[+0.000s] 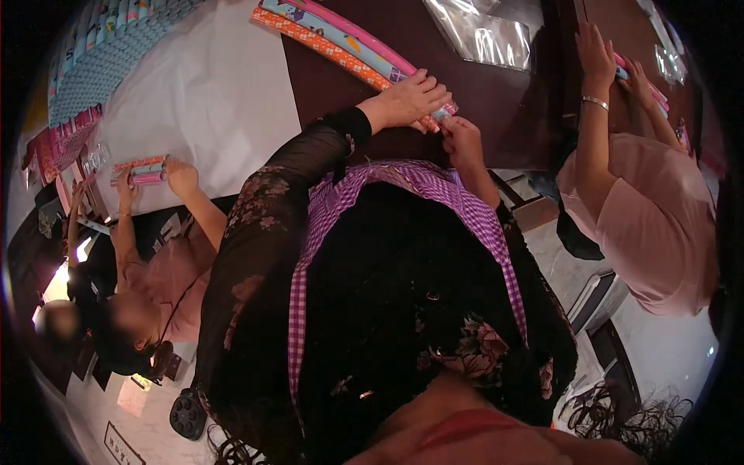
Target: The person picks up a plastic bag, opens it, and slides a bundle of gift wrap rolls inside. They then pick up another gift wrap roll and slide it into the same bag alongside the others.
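A bundle of long patterned wrapping paper rolls (341,48), in orange, light blue and pink, lies slantwise on the dark table. My left hand (404,101) lies across the near end of the bundle, its fingers closed over the rolls. Just beyond that end, my right hand (463,142) is closed in a pinch. What sits between its fingertips is small and partly hidden; it looks like the end of the bundle or its clear wrapping.
Clear plastic sleeves (484,39) lie on the dark table (508,116). Many stacked rolls (101,70) stand at the far left on a white cover (209,93). People in pink shirts handle rolls on both sides of me.
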Tool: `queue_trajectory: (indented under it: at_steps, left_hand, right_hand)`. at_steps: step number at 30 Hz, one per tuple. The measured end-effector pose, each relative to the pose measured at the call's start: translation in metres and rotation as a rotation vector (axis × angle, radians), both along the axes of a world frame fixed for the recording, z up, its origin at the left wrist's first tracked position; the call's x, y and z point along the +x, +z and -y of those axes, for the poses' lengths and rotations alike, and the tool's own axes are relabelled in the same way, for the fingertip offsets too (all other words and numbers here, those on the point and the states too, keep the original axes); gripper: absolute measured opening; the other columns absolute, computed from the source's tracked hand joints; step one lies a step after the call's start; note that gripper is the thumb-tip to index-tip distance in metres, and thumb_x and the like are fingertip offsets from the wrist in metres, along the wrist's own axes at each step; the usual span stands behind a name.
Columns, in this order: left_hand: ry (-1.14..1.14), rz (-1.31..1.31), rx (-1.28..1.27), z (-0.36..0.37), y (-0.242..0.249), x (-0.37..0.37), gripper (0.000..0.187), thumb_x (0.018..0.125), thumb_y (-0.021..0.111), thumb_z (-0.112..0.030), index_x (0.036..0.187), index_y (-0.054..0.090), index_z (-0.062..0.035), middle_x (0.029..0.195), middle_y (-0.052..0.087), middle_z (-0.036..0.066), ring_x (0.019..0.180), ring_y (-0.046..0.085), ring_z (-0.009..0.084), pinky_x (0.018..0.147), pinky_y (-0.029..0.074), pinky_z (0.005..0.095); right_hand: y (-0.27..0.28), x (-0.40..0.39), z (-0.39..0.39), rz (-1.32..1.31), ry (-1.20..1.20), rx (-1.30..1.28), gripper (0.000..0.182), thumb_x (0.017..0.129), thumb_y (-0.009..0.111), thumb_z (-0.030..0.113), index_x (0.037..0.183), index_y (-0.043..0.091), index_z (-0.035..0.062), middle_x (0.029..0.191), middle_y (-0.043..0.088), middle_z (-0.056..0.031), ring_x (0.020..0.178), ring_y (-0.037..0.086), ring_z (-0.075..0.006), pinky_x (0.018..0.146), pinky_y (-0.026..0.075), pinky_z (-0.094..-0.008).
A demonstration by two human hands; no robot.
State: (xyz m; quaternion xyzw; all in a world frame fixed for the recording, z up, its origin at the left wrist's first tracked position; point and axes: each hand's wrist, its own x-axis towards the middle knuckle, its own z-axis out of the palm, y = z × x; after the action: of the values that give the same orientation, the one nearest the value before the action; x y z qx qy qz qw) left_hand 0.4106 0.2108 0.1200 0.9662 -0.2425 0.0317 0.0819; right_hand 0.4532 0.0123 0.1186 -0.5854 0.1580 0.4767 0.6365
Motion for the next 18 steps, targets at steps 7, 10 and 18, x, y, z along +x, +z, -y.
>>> queue_trajectory:
  at_steps: [7,10,18]
  left_hand:
    - [0.013,0.031,-0.010,-0.003,-0.001,-0.001,0.089,0.064,0.075,-0.056,0.133,0.047,-0.0075,0.117,0.051,0.004,0.112,0.047,0.0228,0.103,0.034,0.0410]
    - [0.011,0.015,-0.020,-0.003,-0.010,-0.002,0.090,0.064,0.075,-0.056,0.135,0.047,-0.0079,0.118,0.051,0.003,0.112,0.048,0.0224,0.103,0.034,0.0411]
    - [0.009,-0.014,-0.039,-0.005,-0.009,0.001,0.098,0.062,0.075,-0.057,0.139,0.042,-0.0066,0.126,0.051,0.006,0.117,0.048,0.0246,0.107,0.032,0.0436]
  right_hand:
    - [0.025,-0.012,0.002,0.089,0.005,-0.165,0.025,0.089,0.067,0.025,0.089,0.064,0.0000,0.069,0.056,-0.0002,0.052,0.045,-0.0073,0.045,0.035,-0.0254]
    - [0.024,-0.017,-0.010,0.219,0.087,-0.322,0.033,0.085,0.070,0.026,0.095,0.068,-0.0049,0.074,0.062,-0.0043,0.057,0.053,-0.0105,0.052,0.040,-0.0261]
    - [0.013,-0.018,-0.013,0.341,0.024,-0.272,0.017,0.081,0.069,0.017,0.072,0.063,0.0033,0.060,0.052,0.0022,0.047,0.042,-0.0052,0.041,0.028,-0.0220]
